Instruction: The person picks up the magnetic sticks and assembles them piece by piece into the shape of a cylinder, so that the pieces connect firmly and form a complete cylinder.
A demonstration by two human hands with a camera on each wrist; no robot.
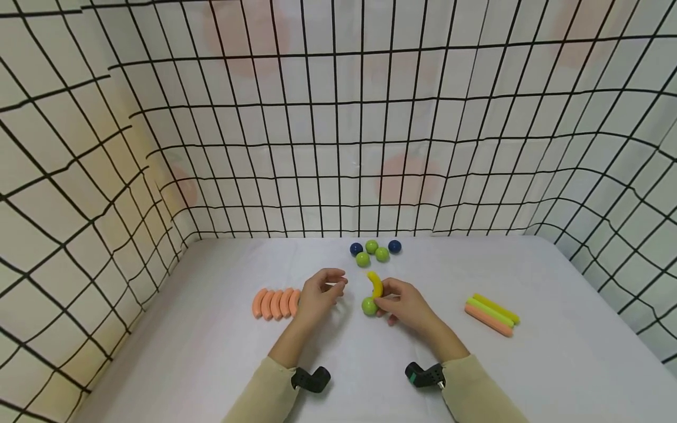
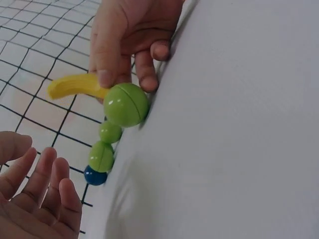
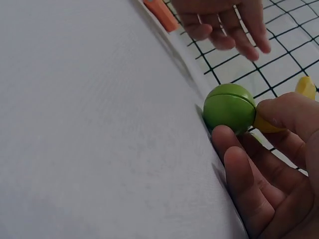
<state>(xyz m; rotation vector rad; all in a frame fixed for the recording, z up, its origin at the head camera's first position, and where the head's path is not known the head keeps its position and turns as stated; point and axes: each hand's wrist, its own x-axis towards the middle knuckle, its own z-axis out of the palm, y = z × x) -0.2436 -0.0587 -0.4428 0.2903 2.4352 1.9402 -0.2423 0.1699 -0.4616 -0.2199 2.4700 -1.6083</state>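
With thumb and index finger, my right hand (image 1: 406,302) pinches a yellow banana-shaped piece (image 1: 376,282), whose upper end curves up out of the grip. Its lower end meets a glossy green ball (image 1: 369,306) on the white table. The right wrist view shows the ball (image 3: 229,110) with a seam line around it and the fingertips right beside it. To the left of the ball, my left hand (image 1: 319,296) hovers over the table, fingers relaxed and holding nothing. In the left wrist view the yellow piece (image 2: 72,85) sticks out sideways past the right thumb.
Several orange curved pieces (image 1: 275,304) lie in a row by the left forearm. At the back are green balls (image 1: 382,254) and dark blue balls (image 1: 394,246). Yellow, lime and orange sticks (image 1: 491,315) lie side by side at right. A black-grid backdrop (image 1: 338,141) surrounds the table.
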